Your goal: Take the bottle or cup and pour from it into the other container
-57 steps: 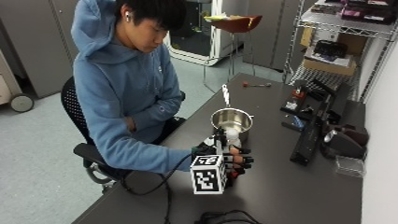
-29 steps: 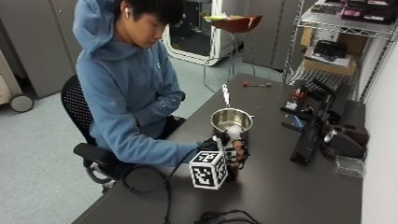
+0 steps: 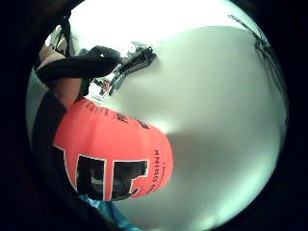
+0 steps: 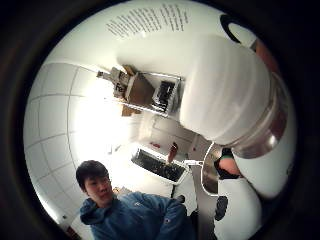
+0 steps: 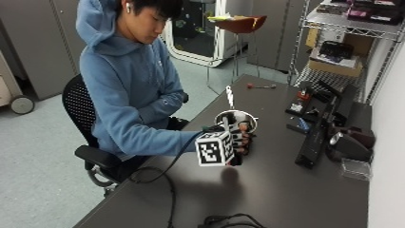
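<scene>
A steel cup [image 5: 229,115] with a handle stands on the dark table [image 5: 284,199] in front of the seated person. My gloved right hand [image 5: 239,140] grips a bottle just at the cup's near side, lifted off the table; hand and glove hide most of it in the outside view. The little finger side palm view shows the bottle's orange label with black lettering [image 3: 110,154] and black fingers [image 3: 82,67] curled round it. Close in the thumb side palm view are the bottle's white top [image 4: 225,90] and part of the steel cup's rim [image 4: 207,175].
Black devices and a keyboard on edge [image 5: 313,142] line the table's right side, with a clear plastic box [image 5: 355,168] beside them. A wire shelf [image 5: 342,52] stands behind. A red-handled tool [image 5: 259,86] lies at the far end; cables [image 5: 221,221] lie near the front edge.
My hand has risen from the table with the bottle and moved up close to the steel cup. The cup has stayed in place.
</scene>
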A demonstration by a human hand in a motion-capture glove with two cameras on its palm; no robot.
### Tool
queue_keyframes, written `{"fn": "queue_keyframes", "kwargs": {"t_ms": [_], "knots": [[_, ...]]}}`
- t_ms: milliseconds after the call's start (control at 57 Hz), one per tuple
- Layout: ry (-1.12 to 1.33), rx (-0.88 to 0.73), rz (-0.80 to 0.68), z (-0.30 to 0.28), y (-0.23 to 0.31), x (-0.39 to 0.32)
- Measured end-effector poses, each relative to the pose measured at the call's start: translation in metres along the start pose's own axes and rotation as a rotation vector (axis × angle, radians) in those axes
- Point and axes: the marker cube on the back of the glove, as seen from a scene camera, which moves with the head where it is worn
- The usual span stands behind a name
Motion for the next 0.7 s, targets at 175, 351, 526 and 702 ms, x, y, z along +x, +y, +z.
{"fn": "queue_keyframes", "kwargs": {"t_ms": [175, 351, 526, 702], "knots": [[0.359, -0.132, -0.019, -0.006, -0.015, -0.042], [0.724, -0.328, 0.017, 0.0, -0.025, -0.089], [1.141, -0.533, -0.035, 0.019, -0.032, -0.123], [1.542, -0.691, -0.073, 0.048, -0.038, -0.145]]}}
